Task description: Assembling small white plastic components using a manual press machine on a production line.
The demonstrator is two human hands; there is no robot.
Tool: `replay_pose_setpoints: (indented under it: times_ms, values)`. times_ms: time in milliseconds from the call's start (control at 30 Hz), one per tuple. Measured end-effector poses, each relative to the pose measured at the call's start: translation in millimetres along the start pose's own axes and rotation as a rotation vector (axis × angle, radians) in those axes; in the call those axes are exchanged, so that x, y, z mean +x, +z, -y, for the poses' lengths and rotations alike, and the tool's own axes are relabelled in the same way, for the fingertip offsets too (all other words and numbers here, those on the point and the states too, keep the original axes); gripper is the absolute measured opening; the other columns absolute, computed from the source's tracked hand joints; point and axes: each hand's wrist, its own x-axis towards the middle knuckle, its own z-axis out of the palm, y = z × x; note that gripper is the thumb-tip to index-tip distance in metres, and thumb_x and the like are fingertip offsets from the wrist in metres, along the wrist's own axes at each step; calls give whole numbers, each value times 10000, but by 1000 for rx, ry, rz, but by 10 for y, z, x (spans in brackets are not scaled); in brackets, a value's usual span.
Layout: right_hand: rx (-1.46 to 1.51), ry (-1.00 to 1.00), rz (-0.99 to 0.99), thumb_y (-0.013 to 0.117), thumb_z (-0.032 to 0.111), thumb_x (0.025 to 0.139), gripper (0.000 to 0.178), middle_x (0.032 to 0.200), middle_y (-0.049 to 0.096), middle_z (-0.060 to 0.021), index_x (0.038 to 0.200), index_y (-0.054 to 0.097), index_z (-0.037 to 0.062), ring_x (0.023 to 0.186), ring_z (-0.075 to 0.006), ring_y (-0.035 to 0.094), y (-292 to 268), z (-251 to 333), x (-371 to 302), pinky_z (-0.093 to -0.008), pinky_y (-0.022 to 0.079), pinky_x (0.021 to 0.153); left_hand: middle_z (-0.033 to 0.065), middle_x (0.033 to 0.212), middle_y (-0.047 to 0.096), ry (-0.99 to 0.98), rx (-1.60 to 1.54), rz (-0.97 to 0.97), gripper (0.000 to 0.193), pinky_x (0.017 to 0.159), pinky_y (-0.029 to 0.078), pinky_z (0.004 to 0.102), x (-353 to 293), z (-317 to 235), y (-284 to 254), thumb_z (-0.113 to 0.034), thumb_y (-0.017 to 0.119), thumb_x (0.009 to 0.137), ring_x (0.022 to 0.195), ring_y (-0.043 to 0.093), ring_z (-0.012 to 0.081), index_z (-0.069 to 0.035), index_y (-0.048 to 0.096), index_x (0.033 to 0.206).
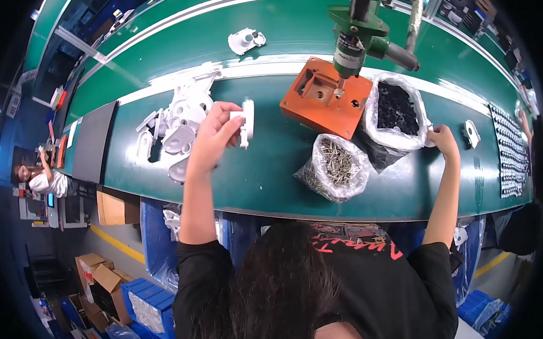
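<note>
My left hand (213,135) is closed on a white plastic housing part (248,123), held above the green bench and seen edge-on. To its left lies a heap of similar white plastic parts (183,122). My right hand (445,142) reaches out to the right, its fingers pinched at the edge of a clear plastic bag (374,127) full of small black parts (395,108). A second plastic bag (355,189) of metal screws (337,161) stands in front. Behind them, an orange fixture block (302,105) sits beneath the tip of a green-bodied machine head (348,47).
A single white part (472,134) lies right of my right hand, beside rows of small parts on a sheet (510,152). Another white part (245,41) rests on the far green strip. A dark panel (94,143) lies at left. Another person (47,180) is at far left.
</note>
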Motion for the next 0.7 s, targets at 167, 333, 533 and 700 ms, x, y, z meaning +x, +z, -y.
replay_pose_setpoints:
  times_ms: [167, 333, 533, 700]
  values:
    - [125, -58, -110, 707, 253, 678, 358, 706, 601, -119, 789, 576, -61, 674, -177, 570, 65, 135, -327, -334, 468, 613, 17, 913, 608, 45, -599, 203, 203, 600, 465, 170, 30, 160, 551, -160, 523, 936, 743, 592, 32, -21, 494, 1082]
    - [-102, -256, -456, 708, 256, 735, 451, 1031, 573, -240, 1026, 542, -45, 975, -381, 542, 367, 387, -582, -428, 443, 860, 63, 981, 615, 63, -693, 350, 209, 687, 501, 222, 35, 219, 864, -131, 520, 924, 832, 620, 102, -12, 492, 1093]
    - [-179, -68, -361, 698, 313, 734, 636, 1300, 435, -277, 1225, 503, -40, 1179, -430, 436, 386, 571, -691, -472, 379, 995, 43, 856, 620, -30, -511, 231, 295, 430, 466, 183, 29, 213, 976, -271, 532, 879, 599, 596, 68, -31, 497, 1047]
    - [-164, -61, -194, 722, 273, 719, 637, 1339, 397, -273, 1243, 505, -17, 1208, -439, 393, 250, 485, -785, -442, 336, 1042, 46, 844, 614, -7, -576, 236, 219, 449, 454, 178, -7, 139, 1044, -182, 508, 920, 582, 581, 68, -19, 492, 1065]
